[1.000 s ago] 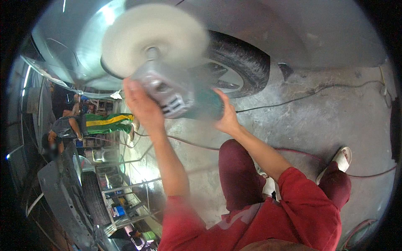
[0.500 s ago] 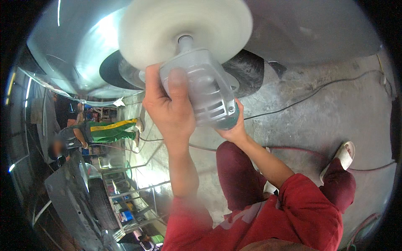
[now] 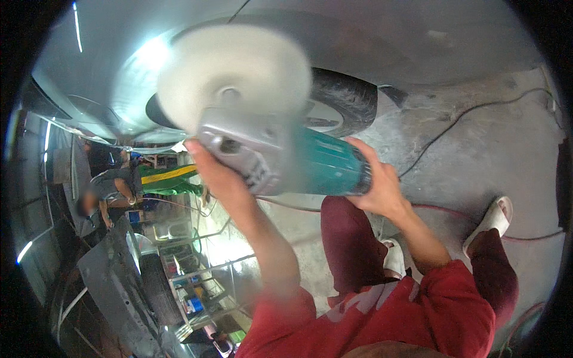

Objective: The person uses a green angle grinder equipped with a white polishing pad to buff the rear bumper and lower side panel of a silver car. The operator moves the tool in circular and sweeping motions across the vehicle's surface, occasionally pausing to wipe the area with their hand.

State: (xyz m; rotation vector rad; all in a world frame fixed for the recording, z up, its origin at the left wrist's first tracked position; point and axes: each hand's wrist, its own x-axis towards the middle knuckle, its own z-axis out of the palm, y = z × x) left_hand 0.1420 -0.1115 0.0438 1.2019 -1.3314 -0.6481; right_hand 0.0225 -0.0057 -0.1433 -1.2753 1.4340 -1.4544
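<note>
A power polisher [image 3: 325, 156] with a teal body and grey metal head is held between my two hands. Its round cream pad [image 3: 245, 62] is blurred, in front of a grey car's body panel [image 3: 412, 36] by the wheel arch; whether it touches the paint I cannot tell. My left hand [image 3: 221, 179] supports the grey head from its left and lower side, its fingers partly hidden behind it. Around the rear end of the teal body, my right hand [image 3: 382, 188] is wrapped. The car's tire [image 3: 352, 98] shows behind the tool.
A black cable [image 3: 453, 125] runs over the concrete floor from near my right hand. A reddish hose [image 3: 441, 210] crosses behind my legs. At the left, another person in green trousers [image 3: 167, 179] bends near a dark loose panel [image 3: 113, 277], beside a metal rack [image 3: 209, 269] with several items.
The polisher has swung round: its body now points right, showing more teal, and the pad sits lower and further left. My right hand has moved right and my left hand lower.
</note>
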